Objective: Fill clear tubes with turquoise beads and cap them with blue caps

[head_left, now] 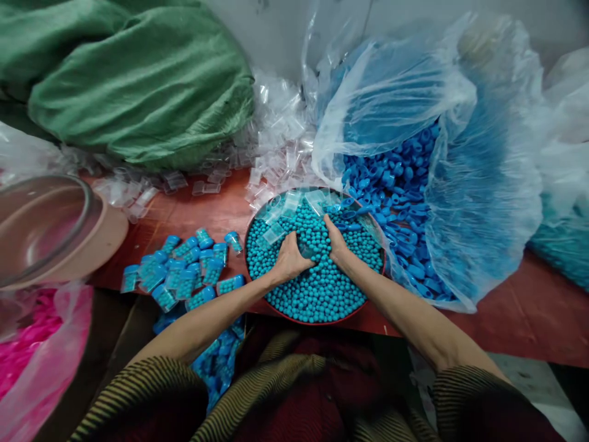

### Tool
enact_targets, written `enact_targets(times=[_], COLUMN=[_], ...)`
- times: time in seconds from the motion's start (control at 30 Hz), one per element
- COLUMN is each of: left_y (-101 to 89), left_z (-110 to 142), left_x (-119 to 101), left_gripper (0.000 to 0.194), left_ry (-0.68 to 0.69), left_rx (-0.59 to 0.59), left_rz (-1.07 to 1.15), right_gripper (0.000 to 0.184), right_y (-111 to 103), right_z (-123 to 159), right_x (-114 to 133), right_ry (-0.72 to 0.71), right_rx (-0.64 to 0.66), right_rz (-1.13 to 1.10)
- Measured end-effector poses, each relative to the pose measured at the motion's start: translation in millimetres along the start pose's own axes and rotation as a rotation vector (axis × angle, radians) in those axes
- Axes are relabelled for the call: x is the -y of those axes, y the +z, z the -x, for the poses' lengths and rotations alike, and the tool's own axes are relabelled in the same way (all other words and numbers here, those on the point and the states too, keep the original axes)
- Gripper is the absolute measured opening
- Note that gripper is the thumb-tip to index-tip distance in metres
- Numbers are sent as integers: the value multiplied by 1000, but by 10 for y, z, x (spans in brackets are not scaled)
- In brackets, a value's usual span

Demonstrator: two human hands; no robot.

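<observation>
A round tray with a red rim (313, 320) is filled with small turquoise beads (317, 301). My left hand (291, 261) is in the beads, its thumb and fingers curved around a small clear plastic container (305, 250) that is partly hidden. On the other side of a heap of beads is my right hand (338, 244), thumb stretched out and the other fingers mostly hidden. Empty clear containers (275, 232) lie on the beads at the back of the tray. Blue scoop-shaped caps (352, 226) rest along its right back edge.
Filled bead bottles with blue caps (186, 270) cluster left of the tray. Clear containers (280, 141) are piled behind it, beside a green sack (142, 86). An open plastic bag (483, 184) spills blue caps at right. A pink basin (108, 230) stands far left.
</observation>
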State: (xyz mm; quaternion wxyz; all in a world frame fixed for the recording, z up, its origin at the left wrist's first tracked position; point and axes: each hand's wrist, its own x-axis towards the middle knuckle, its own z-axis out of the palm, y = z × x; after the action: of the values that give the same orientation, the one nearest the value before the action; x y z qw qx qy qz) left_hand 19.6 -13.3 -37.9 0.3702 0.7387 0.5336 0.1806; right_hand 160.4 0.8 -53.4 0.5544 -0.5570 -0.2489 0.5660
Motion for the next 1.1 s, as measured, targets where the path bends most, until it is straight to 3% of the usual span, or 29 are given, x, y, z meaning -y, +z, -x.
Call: enact_targets(times=[0.1, 0.23, 0.37, 0.5, 0.57, 0.67, 0.73, 0.8, 0.93, 1.0, 1.1], left_y=[138, 303, 337, 267, 230, 178, 129, 68, -32, -46, -34], left_z=[-60, -160, -208, -205, -205, -168, -88, 32, 262, 313, 312], left_x=[-5, 25, 192, 372, 381, 285, 196, 124, 49, 22, -36], left_gripper=[92, 76, 48, 29, 32, 55, 72, 74, 44, 34, 30], left_ry=[49, 264, 242, 218, 245, 258, 214, 154, 150, 188, 200], left_rx=[-12, -17, 153, 274, 282, 207, 109, 12, -156, -141, -60], left_rz=[165, 177, 8, 4, 27, 99, 145, 134, 0, -35, -38], right_gripper=[49, 56, 55, 55, 55, 49, 40, 36, 32, 30, 28], right_y=[-18, -82, -88, 54, 130, 101, -65, -319, -771, -846, -782], right_z=[53, 111, 197, 342, 409, 462, 462, 442, 390, 376, 381], right_x=[99, 172, 123, 61, 75, 186, 309, 429, 503, 442, 330], right_ry=[5, -258, -534, -650, -689, -762, -771, -716, -634, -611, -579], right_rx=[-23, 42, 185, 195, 163, 120, 99, 71, 78, 103, 87], right_rz=[48, 379, 805, 1227, 1344, 1369, 1372, 1479, 1727, 1778, 1857])
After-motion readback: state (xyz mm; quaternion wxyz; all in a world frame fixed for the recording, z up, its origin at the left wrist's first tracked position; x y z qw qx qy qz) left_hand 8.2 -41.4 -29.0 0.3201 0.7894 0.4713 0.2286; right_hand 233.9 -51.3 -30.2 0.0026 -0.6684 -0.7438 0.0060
